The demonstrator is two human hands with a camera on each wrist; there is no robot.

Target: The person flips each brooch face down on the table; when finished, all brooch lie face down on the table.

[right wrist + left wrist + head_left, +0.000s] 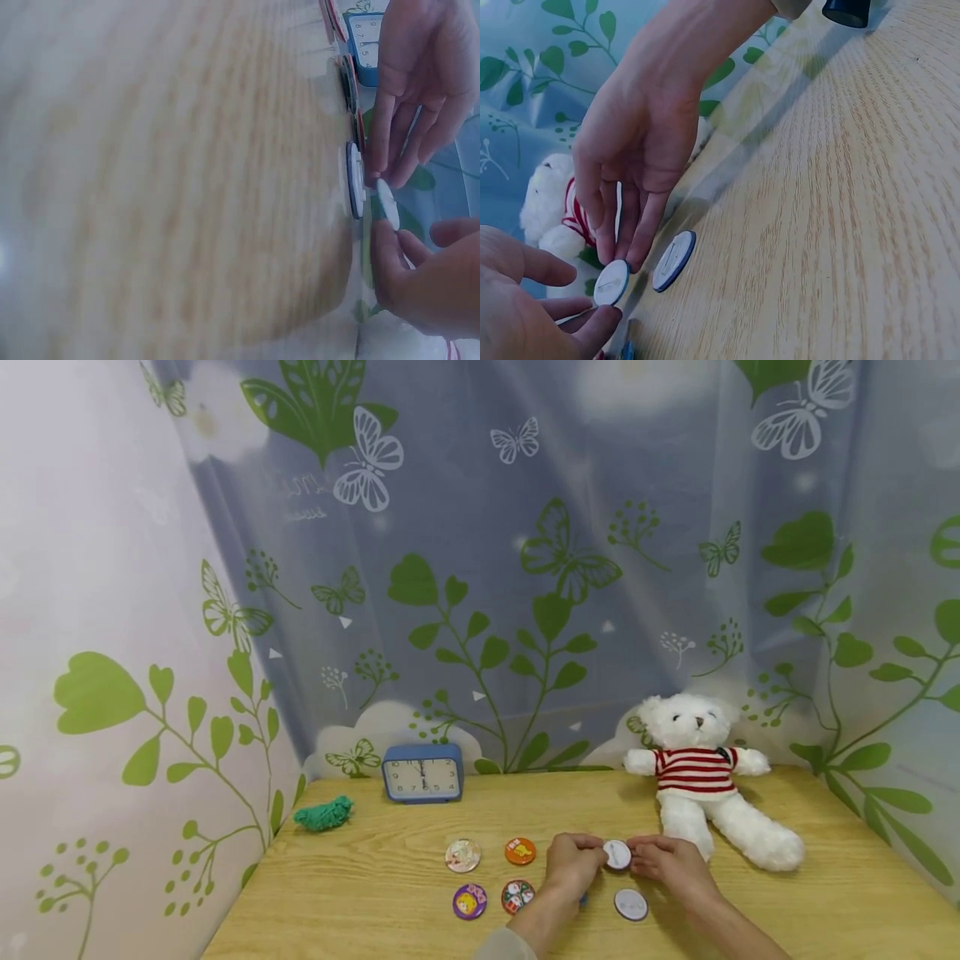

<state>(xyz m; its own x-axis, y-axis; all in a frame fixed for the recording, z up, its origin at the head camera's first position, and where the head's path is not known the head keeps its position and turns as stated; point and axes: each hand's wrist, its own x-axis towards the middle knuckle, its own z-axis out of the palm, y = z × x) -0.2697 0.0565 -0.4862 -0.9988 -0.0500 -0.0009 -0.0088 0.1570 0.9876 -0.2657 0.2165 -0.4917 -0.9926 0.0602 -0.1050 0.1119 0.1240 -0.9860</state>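
A round pin badge (617, 855) is held up between the two hands, its pale back with the pin showing. My left hand (573, 867) grips its left edge with the fingertips. My right hand (675, 865) reaches its opposite edge, thumb and fingertips close together there in the left wrist view. Just below lies another badge (631, 904), face down on the table; its pin shows in the left wrist view too. Left of the hands lie an orange badge (520, 851), a cream badge (462, 855), a purple badge (469, 902) and a red patterned badge (517, 896), partly near the left wrist.
The wooden table (360, 893) backs onto a printed curtain. A blue clock (423, 774) stands at the back, with a green crumpled item (324, 814) to its left. A white teddy bear (693, 777) in a striped shirt sits behind the right hand.
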